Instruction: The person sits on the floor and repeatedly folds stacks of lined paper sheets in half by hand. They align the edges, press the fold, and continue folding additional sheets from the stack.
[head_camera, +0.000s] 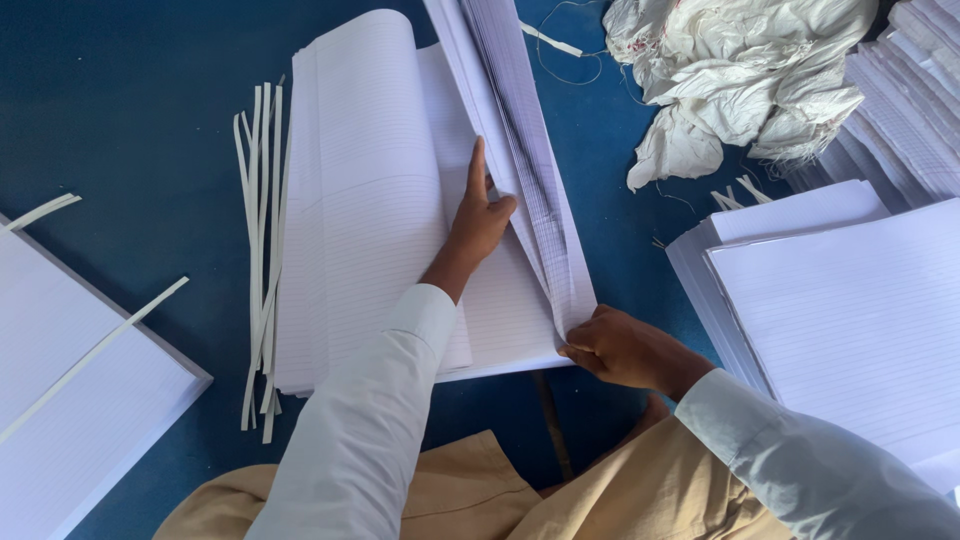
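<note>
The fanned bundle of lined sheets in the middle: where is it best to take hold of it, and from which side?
Probably at the near corner of the fanned sheets, coming from the right, where the right hand already pinches them. There the edges gather into one narrow point; farther up they spread apart. The left hand lies flat in the fold beside them.

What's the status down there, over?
Left hand pressed flat on the ruled paper stack. Right hand pinching lifted sheets' corner. Paper strips lie beside.
</note>
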